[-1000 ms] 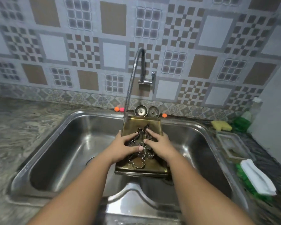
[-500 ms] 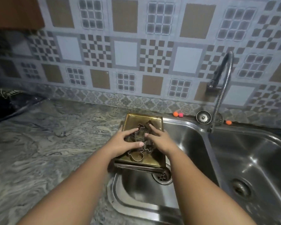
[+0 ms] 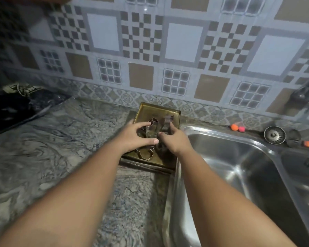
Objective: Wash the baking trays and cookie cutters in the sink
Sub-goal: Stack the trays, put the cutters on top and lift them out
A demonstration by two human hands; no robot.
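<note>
Grey marbled countertop (image 3: 43,157) fills the near left, and your two forearms run out over it. Steel sink (image 3: 221,135) on the right, two basins visible. Baking trays (image 3: 158,110) are stacked just left of the sink's far-left corner; can't tell if they're resting on the counter or just above it. One brass-coloured tray on top, at least one more edge showing under its near side. Cookie cutters (image 3: 144,155) lie on the top tray: about three outlines readable, the rest blurred. Your left hand (image 3: 134,138) has fingers and thumb curled round the cutters. Your right hand (image 3: 176,141) pinches them from the right. Far ledge behind the sink: three small balls (image 3: 234,127) (two orange, one pink) and two round strainers (image 3: 274,135). One faucet (image 3: 305,90) at the far right edge, blurred. Patterned tile wall (image 3: 184,41) behind.
</note>
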